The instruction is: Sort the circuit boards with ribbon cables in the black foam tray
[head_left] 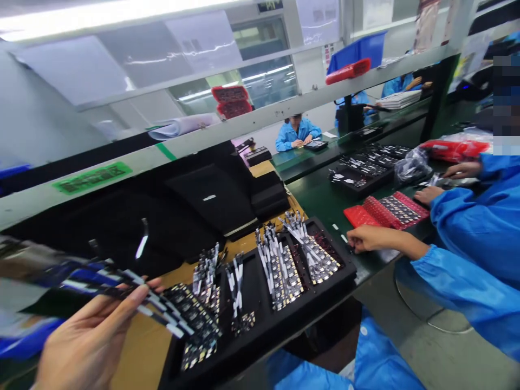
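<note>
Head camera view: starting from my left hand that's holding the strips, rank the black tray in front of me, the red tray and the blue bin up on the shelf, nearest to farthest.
From the left hand, holding a fan of flex strips:
1. Black tray, just right of the hand, on the bench in front.
2. Red tray, farther right, by a co-worker's hands.
3. Blue bin, top right, up on the shelf.
</note>
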Action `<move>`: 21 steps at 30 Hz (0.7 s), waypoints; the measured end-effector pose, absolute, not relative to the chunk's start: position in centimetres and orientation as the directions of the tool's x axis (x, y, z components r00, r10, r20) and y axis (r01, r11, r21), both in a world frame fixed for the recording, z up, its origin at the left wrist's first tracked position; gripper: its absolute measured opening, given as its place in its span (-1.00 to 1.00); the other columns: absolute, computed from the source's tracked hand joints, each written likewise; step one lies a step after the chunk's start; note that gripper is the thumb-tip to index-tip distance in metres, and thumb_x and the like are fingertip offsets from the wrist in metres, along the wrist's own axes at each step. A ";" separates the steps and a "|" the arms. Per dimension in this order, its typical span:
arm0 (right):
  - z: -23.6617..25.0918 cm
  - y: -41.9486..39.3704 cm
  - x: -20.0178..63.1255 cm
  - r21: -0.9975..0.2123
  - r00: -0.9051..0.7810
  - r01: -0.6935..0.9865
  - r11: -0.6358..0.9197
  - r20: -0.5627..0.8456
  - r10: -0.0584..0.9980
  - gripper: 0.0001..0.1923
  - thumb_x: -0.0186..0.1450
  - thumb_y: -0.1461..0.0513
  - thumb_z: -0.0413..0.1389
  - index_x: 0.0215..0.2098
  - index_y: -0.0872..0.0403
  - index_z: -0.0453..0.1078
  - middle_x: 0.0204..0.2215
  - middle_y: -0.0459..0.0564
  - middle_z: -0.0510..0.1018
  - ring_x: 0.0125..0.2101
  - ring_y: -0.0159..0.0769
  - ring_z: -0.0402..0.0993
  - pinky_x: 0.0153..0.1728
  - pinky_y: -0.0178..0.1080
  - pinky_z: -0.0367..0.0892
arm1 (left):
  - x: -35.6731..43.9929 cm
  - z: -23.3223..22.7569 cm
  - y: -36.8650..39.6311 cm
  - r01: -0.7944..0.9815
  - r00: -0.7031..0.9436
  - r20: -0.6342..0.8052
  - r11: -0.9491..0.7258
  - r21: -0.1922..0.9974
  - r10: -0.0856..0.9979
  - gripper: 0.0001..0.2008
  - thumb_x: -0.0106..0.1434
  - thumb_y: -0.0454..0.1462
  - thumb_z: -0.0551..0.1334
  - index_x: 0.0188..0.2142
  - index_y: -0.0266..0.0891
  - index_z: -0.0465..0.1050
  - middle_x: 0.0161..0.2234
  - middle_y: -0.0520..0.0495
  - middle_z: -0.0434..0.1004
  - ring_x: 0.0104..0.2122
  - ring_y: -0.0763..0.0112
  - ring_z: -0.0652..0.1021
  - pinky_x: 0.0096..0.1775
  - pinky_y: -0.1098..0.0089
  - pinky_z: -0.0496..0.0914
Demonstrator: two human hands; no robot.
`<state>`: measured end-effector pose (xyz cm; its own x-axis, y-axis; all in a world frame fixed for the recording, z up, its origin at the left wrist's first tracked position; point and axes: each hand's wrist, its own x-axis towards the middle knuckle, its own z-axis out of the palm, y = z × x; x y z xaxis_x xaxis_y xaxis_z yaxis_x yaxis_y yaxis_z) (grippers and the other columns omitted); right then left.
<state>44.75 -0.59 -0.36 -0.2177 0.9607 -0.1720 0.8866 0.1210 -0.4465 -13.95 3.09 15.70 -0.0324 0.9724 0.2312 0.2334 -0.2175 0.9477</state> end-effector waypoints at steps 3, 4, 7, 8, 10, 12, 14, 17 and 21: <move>-1.4 -0.3 46.1 -0.512 -0.273 0.837 0.192 -0.087 0.958 -0.70 0.44 0.11 0.36 0.00 -0.38 0.93 -0.13 0.20 0.96 -0.14 -0.16 0.91 -0.10 -0.23 0.62 | -11.7 16.4 1.9 0.337 -0.230 0.373 -0.286 0.897 0.899 -0.82 -0.04 0.05 0.41 -0.37 0.33 0.60 -0.30 0.35 0.75 -0.03 -0.04 0.66 -0.24 0.15 0.69; -1.8 0.0 46.8 -0.531 -0.294 0.813 0.238 -0.022 0.956 -0.68 0.48 0.06 0.31 0.02 -0.37 0.93 -0.13 0.21 0.96 -0.14 -0.17 0.92 -0.11 -0.24 0.62 | -11.5 16.5 1.9 0.334 -0.243 0.381 -0.292 0.896 0.892 -0.78 -0.07 0.06 0.43 -0.36 0.28 0.62 -0.31 0.28 0.76 -0.04 -0.07 0.67 -0.21 0.13 0.66; -2.4 1.4 48.9 -0.656 -0.286 0.619 0.433 0.325 0.902 -0.70 0.51 -0.03 0.30 0.00 -0.41 0.94 -0.26 0.08 0.91 -0.29 -0.09 0.87 -0.26 -0.19 0.65 | -11.9 16.6 2.1 0.254 -0.243 0.376 -0.316 0.914 0.894 -0.71 -0.10 0.03 0.48 -0.34 0.13 0.64 -0.34 0.12 0.77 -0.17 -0.08 0.70 -0.18 0.06 0.59; -2.2 2.0 49.3 -0.696 -0.249 0.522 0.493 0.428 0.869 -0.76 0.47 -0.04 0.38 -0.02 -0.47 0.93 -0.31 -0.02 0.89 -0.35 -0.03 0.83 -0.33 -0.14 0.66 | -12.2 16.6 2.2 0.222 -0.234 0.375 -0.326 0.919 0.897 -0.70 -0.10 0.00 0.49 -0.33 0.08 0.64 -0.34 0.07 0.77 -0.21 -0.04 0.70 -0.19 0.07 0.56; -0.9 3.0 49.0 -0.763 -0.120 0.397 0.511 0.509 0.852 -0.78 0.40 -0.02 0.52 -0.03 -0.59 0.89 -0.28 -0.17 0.89 -0.33 0.07 0.82 -0.34 -0.03 0.73 | -12.6 16.5 2.3 0.176 -0.213 0.376 -0.343 0.923 0.902 -0.69 -0.06 -0.07 0.51 -0.30 -0.04 0.65 -0.34 -0.01 0.76 -0.26 0.08 0.70 -0.20 0.16 0.51; 1.4 4.0 47.0 -0.814 -0.011 0.355 0.461 0.489 0.872 -0.75 0.36 -0.02 0.60 -0.05 -0.64 0.86 -0.20 -0.21 0.91 -0.22 0.14 0.87 -0.24 0.06 0.82 | -12.9 16.4 2.5 0.150 -0.198 0.376 -0.351 0.924 0.905 -0.69 -0.02 -0.13 0.50 -0.27 -0.14 0.65 -0.34 -0.07 0.75 -0.30 0.18 0.70 -0.21 0.23 0.47; 4.2 5.0 43.0 -0.845 0.019 0.330 0.420 0.451 0.892 -0.80 0.35 -0.06 0.62 -0.09 -0.60 0.83 -0.15 -0.18 0.91 -0.10 0.19 0.90 -0.10 0.15 0.88 | -12.9 16.3 2.6 0.131 -0.190 0.375 -0.355 0.926 0.907 -0.68 -0.02 -0.17 0.50 -0.25 -0.21 0.65 -0.34 -0.11 0.75 -0.33 0.21 0.70 -0.21 0.27 0.47; 7.4 7.0 34.6 -0.863 -0.101 0.279 0.422 0.411 0.906 -0.83 0.37 -0.13 0.58 -0.11 -0.50 0.78 -0.11 -0.15 0.92 -0.02 0.15 0.92 0.05 0.21 0.90 | -13.0 16.3 2.6 0.113 -0.181 0.377 -0.361 0.926 0.908 -0.68 -0.02 -0.22 0.49 -0.25 -0.29 0.64 -0.33 -0.14 0.75 -0.37 0.23 0.69 -0.21 0.29 0.49; 7.2 9.5 22.3 -0.774 -0.381 0.262 0.576 0.466 0.799 -0.82 0.38 -0.11 0.41 -0.06 -0.43 0.72 -0.15 -0.32 0.94 -0.12 -0.05 0.90 -0.01 0.08 0.89 | -13.2 16.5 2.2 0.108 -0.172 0.386 -0.372 0.922 0.906 -0.72 0.02 -0.26 0.46 -0.24 -0.31 0.64 -0.32 -0.16 0.75 -0.38 0.23 0.69 -0.24 0.32 0.50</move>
<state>22.27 9.51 7.22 -0.3812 0.7986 0.4657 0.2616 0.5763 -0.7742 -13.21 2.22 16.47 -0.1723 0.9063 0.3859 0.1076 -0.3721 0.9219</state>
